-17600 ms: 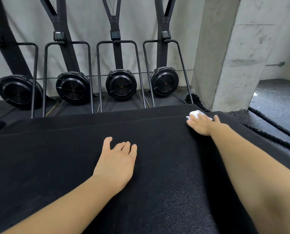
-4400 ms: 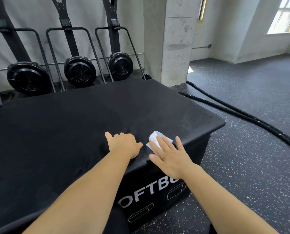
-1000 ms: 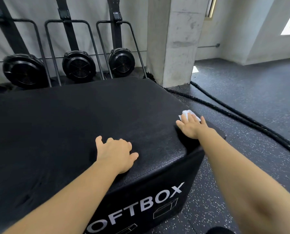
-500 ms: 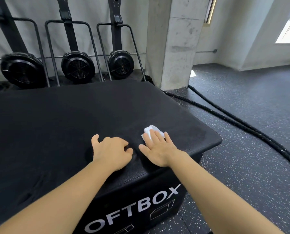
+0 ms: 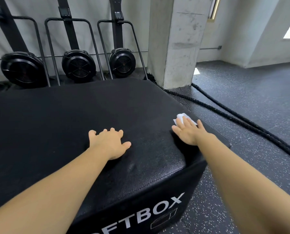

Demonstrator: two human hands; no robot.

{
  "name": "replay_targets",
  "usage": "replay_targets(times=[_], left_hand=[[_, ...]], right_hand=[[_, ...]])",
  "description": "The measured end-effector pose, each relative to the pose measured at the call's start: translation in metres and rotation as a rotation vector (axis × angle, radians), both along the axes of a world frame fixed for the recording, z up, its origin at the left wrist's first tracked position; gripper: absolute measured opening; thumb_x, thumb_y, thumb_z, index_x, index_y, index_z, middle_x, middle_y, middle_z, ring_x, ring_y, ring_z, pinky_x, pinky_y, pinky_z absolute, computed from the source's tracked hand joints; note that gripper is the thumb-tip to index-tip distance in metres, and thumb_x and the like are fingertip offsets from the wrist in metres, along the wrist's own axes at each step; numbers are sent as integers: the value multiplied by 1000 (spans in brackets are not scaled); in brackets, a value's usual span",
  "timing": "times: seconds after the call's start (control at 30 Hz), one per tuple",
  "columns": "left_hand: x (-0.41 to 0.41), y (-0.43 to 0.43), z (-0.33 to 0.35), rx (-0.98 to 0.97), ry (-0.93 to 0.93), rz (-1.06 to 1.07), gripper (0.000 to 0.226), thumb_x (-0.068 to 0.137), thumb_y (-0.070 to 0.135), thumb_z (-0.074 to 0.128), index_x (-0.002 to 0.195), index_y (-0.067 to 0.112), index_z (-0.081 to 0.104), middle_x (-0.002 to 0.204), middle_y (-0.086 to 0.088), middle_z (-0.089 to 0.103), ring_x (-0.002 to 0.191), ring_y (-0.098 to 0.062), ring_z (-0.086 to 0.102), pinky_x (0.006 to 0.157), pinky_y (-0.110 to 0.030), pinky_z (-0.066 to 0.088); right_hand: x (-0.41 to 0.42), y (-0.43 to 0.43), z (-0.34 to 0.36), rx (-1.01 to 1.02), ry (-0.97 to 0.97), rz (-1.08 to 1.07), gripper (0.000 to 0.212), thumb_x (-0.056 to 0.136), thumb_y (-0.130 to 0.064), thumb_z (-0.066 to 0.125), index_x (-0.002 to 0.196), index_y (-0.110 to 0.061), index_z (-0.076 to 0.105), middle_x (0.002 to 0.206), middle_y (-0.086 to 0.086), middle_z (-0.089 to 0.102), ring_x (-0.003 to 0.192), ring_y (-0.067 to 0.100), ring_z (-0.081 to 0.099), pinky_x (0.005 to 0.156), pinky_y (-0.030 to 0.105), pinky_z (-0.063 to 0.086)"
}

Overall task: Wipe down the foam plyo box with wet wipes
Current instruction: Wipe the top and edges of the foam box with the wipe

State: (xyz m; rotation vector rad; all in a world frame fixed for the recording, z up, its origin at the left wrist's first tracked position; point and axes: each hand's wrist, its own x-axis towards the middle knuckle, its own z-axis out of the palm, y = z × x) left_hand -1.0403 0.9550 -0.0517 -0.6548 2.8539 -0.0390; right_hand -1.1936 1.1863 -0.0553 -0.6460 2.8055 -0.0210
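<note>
While the person leans over the black foam plyo box (image 5: 60, 115), which fills the left and centre of the frame, both bare forearms reach up from the lower edge and both hands lie on its top. The right hand (image 5: 189, 133), right of centre, lies flat with its fingers straight and close together, pressing a white wet wipe (image 5: 180, 117) down on the top close to the box's right edge; the wipe pokes out beyond the fingertips toward the upper right. The left hand (image 5: 109, 143), at centre frame, rests palm down on the bare top with fingers spread and lightly bent, thumb out to the right, holding nothing. The two hands are well apart. White lettering (image 5: 146, 211) reading "FTBOX" shows on the box's near side at the lower middle. Behind the box, in the upper left, three black fan machines (image 5: 78, 65) stand in a row against a pale wall. A concrete pillar (image 5: 176, 43) rises at upper centre, and thick black ropes (image 5: 242, 122) trail across the speckled floor (image 5: 259, 166) on the right
</note>
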Motion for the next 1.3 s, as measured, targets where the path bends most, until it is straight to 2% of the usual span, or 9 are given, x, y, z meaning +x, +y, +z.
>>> replay_targets(times=[0.13, 0.27, 0.33, 0.57, 0.7, 0.87, 1.03, 1.23, 1.3], left_hand=[[-2, 0, 2, -47, -35, -21, 62, 94, 65, 23, 150, 36, 24, 156, 6, 28, 142, -19, 29, 111, -50, 10], [-3, 1, 3, -63, -40, -34, 61, 94, 64, 23, 146, 34, 30, 148, 7, 37, 137, -20, 36, 110, -52, 10], [-2, 2, 3, -63, -38, -35, 60, 94, 65, 22, 145, 34, 32, 147, 7, 38, 135, -20, 37, 110, -52, 10], [0, 3, 4, -57, -26, -44, 60, 93, 65, 24, 144, 34, 33, 140, 8, 43, 130, -21, 40, 108, -54, 12], [2, 2, 5, -47, -36, -47, 62, 94, 65, 23, 148, 35, 27, 149, 7, 36, 136, -21, 35, 108, -54, 12], [2, 2, 5, -66, -40, -56, 63, 94, 66, 21, 148, 34, 27, 146, 7, 38, 135, -21, 37, 109, -54, 13], [0, 1, 3, -82, -40, -70, 64, 94, 65, 20, 149, 33, 25, 144, 7, 40, 136, -22, 35, 110, -55, 11], [1, -1, 1, -87, -41, -73, 64, 95, 64, 18, 151, 33, 20, 155, 5, 28, 142, -23, 28, 111, -56, 7], [1, -2, 0, -86, -35, -77, 64, 95, 64, 19, 151, 33, 21, 155, 5, 28, 141, -23, 29, 111, -56, 7]], right_hand=[[0, -5, -1, 19, -8, -54, 66, 101, -54, 10, 157, -23, -3, 164, 3, -14, 149, 17, -17, 118, 44, -16], [22, -22, -2, -2, 27, -10, 60, 100, -54, 14, 154, -25, 12, 162, 9, -1, 150, 24, -10, 119, 48, -11], [40, -33, -5, -13, 52, 60, 59, 100, -54, 15, 152, -27, 14, 161, 9, 2, 149, 24, -7, 119, 49, -9], [100, -67, -10, -46, 32, 237, 65, 100, -58, 12, 156, -25, 3, 163, 8, -11, 149, 22, -15, 119, 48, -13], [114, -72, -8, -35, -14, 303, 68, 101, -57, 8, 156, -21, -7, 162, 5, -20, 147, 18, -24, 117, 46, -19], [98, -70, -5, -82, 59, 397, 63, 104, -47, 12, 157, -13, 5, 163, 3, -16, 147, 14, -23, 120, 43, -11], [56, -64, -6, -60, 95, 387, 50, 105, -37, 14, 151, -17, 20, 162, -1, -4, 149, 14, -8, 119, 47, -6], [1, -41, -7, -20, 80, 212, 45, 104, -30, 13, 147, -21, 27, 163, -2, -1, 149, 15, -7, 119, 50, -4], [-12, -32, -5, -2, 80, 138, 50, 103, -30, 11, 150, -18, 23, 162, -1, 0, 149, 15, -6, 119, 50, -4]])
